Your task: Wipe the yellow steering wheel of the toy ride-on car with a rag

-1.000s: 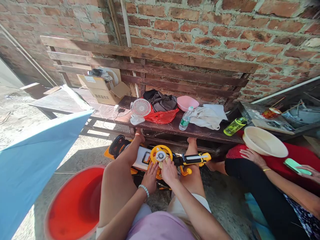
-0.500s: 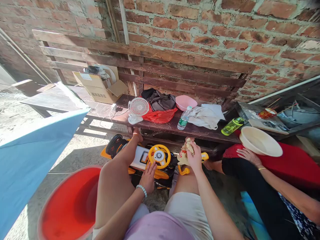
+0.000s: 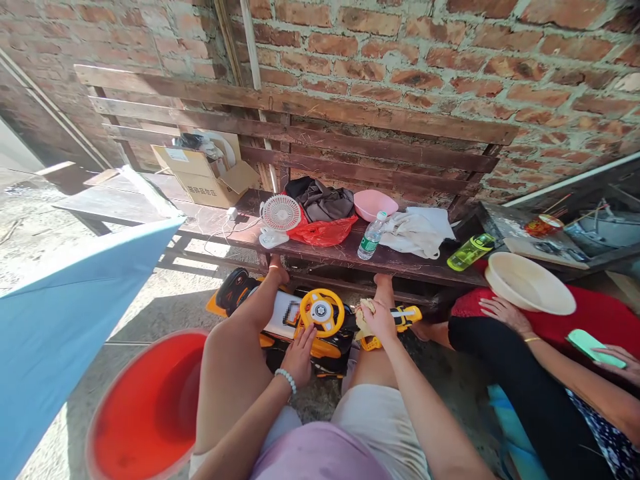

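Observation:
My left hand (image 3: 299,357) lies at the lower rim of a yellow toy steering wheel (image 3: 341,313), its fingers stretched out and gripping nothing. The wheel belongs to a black, white and yellow ride-on toy car (image 3: 267,320) standing crosswise between my legs. In my right hand (image 3: 381,323) is a crumpled cream-coloured cloth-like bundle (image 3: 364,313), held just right of the wheel. My fingers cover part of it, so its exact kind is unclear. A yellow and black part of the toy (image 3: 407,317) shows beyond that hand.
A wooden bench (image 3: 320,252) bears a fan (image 3: 281,213), a water bottle (image 3: 370,240), a pink basin (image 3: 375,204) and a carton (image 3: 200,177). A red tub (image 3: 135,400) stands left. At right sits another person, one hand (image 3: 505,313) by a cream basin (image 3: 530,283), the other holding a green phone-like object (image 3: 595,348).
My right hand has lowered and turned with the bundle, whose red and brown strands no longer show. The other person's second hand and the green object have come into view. My left hand stays put.

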A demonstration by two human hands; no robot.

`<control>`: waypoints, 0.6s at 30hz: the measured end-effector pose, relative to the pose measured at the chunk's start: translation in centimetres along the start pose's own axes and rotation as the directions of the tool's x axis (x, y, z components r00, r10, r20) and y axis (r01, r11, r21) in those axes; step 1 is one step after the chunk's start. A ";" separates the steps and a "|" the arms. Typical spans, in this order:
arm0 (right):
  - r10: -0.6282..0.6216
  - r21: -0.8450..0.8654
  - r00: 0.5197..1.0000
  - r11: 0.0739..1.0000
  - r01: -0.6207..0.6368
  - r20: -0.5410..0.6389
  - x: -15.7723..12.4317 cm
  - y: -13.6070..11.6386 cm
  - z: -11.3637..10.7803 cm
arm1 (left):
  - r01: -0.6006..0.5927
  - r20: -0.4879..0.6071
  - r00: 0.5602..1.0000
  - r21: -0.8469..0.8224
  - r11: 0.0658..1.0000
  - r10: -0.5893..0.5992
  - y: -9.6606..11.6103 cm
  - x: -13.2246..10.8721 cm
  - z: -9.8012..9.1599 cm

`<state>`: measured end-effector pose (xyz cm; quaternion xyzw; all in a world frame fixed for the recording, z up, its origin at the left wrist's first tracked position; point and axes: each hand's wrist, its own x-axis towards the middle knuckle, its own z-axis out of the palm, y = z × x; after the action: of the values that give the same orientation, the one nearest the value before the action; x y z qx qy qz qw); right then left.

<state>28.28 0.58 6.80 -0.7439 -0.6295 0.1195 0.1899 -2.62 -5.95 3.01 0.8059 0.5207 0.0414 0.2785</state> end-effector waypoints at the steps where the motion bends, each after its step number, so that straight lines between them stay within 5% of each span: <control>1: 0.029 -0.002 1.000 1.000 -0.029 0.009 0.4 0.1 0.1 | -0.002 0.002 1.000 0.002 1.000 0.002 0.0 0.0 0.0; 7: 0.221 0.017 0.974 0.975 -0.222 0.045 2.1 1.1 0.3 | 0.016 0.015 1.000 0.035 0.999 -0.017 0.3 -0.2 -0.4; 18: 0.126 -0.300 0.990 0.944 -0.137 -0.057 0.6 4.1 -0.6 | 0.008 0.034 0.999 -0.004 1.000 -0.008 0.5 -0.3 -0.9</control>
<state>32.30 0.54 5.55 -0.8066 -0.5858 0.0201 0.0768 -2.71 -5.97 4.08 0.8039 0.5191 0.0277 0.2891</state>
